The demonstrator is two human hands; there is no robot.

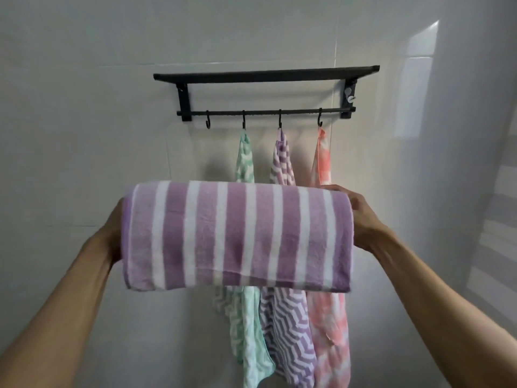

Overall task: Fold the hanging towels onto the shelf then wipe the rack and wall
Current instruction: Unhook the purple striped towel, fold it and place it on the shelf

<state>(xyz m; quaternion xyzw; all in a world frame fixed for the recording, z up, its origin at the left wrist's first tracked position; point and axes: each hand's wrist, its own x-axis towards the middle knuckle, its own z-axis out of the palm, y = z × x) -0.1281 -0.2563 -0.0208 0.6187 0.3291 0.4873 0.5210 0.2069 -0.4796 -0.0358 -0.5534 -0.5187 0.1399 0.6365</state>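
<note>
Wall (84,79) of pale glossy tile fills my view, and it carries the black metal wall rack (265,72) with its flat top shelf and a lower rail of hooks. Three small cloths hang from the hooks: a mint-green zigzag towel (244,163), a purple zigzag towel (282,166) and a coral tie-dye towel (321,163). The leftmost hook (207,123) is bare.

In front of these I hold the folded purple-and-white striped terry towel (237,239), below the shelf and apart from it. Its long axis runs level, left to right; the stripes stand upright; the rounded fold faces up and toward the wall.

My left hand (112,233) is at the towel's left end, fingers hidden behind the cloth, so I cannot tell its grip. My right hand (361,217) grips the right end, fingers curled over the top edge.

Judgement: folding of this towel looks complete; placement is in hand. The next move calls for lifting it level above the shelf edge and setting it down lengthwise.
</note>
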